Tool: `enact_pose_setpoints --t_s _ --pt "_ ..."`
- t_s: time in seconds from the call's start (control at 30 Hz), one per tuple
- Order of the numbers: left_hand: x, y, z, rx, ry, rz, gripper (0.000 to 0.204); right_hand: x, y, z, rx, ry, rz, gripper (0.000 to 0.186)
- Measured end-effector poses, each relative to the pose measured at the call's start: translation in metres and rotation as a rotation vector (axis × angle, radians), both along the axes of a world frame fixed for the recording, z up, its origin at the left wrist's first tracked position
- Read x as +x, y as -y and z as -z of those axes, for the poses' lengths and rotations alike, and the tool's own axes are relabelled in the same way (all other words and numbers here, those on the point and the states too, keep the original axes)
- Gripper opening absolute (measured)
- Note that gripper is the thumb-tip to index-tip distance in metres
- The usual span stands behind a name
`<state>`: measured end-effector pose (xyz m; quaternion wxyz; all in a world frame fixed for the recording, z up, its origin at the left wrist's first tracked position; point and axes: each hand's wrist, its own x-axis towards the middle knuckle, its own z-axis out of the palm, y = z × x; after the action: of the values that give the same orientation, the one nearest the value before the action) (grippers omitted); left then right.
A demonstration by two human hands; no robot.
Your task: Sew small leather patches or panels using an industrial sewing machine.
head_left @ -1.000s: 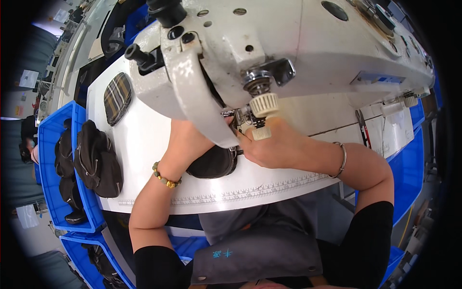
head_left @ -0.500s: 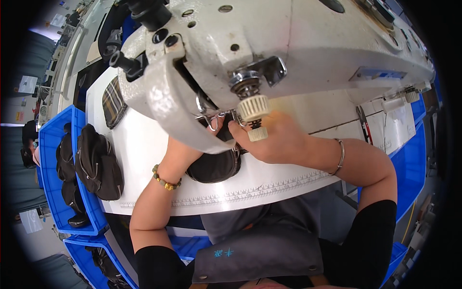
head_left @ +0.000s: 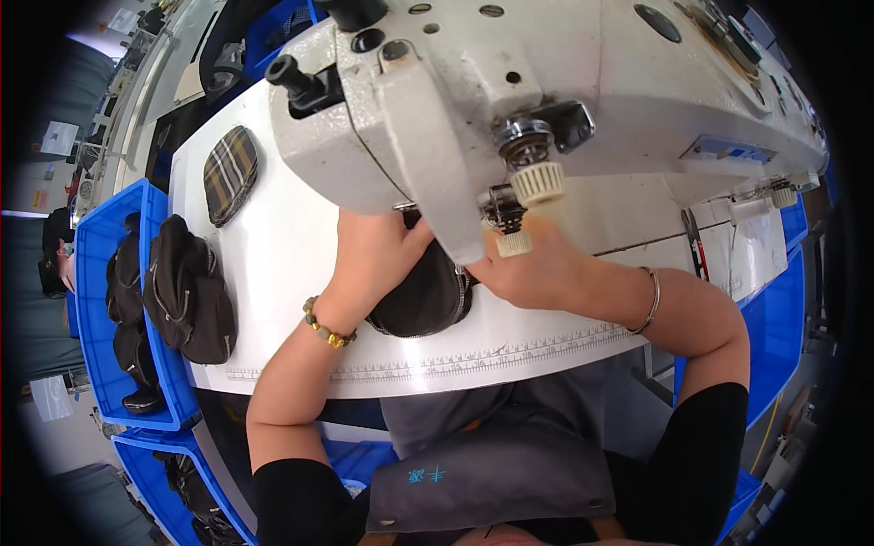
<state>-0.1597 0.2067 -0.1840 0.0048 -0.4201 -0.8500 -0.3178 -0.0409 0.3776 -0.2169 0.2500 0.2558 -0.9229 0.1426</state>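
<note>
A black zippered pouch [head_left: 421, 298] lies on the white table under the head of a white sewing machine [head_left: 437, 136]. My left hand [head_left: 375, 255] holds the pouch's left side near the needle area, its thumb on the cloth and its other fingertips hidden behind the machine. At the pouch's right edge, beside the zipper, my right hand [head_left: 537, 266] grips with bent fingers, partly covered by the tension knobs [head_left: 539, 183]. The machine head hides the needle and the pouch's far end.
A plaid oval piece [head_left: 231, 175] lies at the table's far left. Several black pouches [head_left: 188, 291] sit at the left table edge, beside a blue bin [head_left: 97, 364] with more inside. Red-and-black snips [head_left: 696, 244] lie to the right. A printed ruler strip [head_left: 492, 357] follows the near edge.
The view has shifted, so the machine sits farther right in the picture. My left hand shows more of its back, and its thumb now lies on the pouch. Both hands stay at the pouch.
</note>
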Motion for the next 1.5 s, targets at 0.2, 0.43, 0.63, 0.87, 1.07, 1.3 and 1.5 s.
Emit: enact_pose_setpoints --t_s 0.2,0.43,0.63,0.87,1.07,1.3,1.5 --pt "-0.004 0.004 0.004 -0.025 0.011 -0.032 0.031 -0.008 -0.005 0.007 -0.104 0.053 0.044 0.008" --pt "0.028 0.034 -0.052 -0.168 0.041 0.254 0.054 -0.005 -0.01 0.0 -0.005 0.041 0.053 0.004" --pt "0.039 0.038 -0.038 -0.323 -0.091 0.376 0.059 -0.011 -0.006 0.014 -0.377 0.249 0.106 0.011" --pt "0.054 0.029 -0.048 -0.321 -0.118 0.281 0.057 -0.013 -0.01 0.01 -0.182 0.185 0.08 0.009" --pt "0.04 0.03 -0.024 -0.25 -0.258 0.244 0.049 -0.011 -0.01 0.009 -0.16 0.144 0.104 0.011" --pt "0.029 0.03 -0.021 -0.155 -0.21 0.207 0.036 0.017 0.001 -0.028 -0.019 0.116 -0.032 0.011" --pt "0.023 0.031 -0.022 -0.114 -0.013 0.192 0.035 0.021 0.018 -0.011 0.112 -0.154 -0.041 0.019"
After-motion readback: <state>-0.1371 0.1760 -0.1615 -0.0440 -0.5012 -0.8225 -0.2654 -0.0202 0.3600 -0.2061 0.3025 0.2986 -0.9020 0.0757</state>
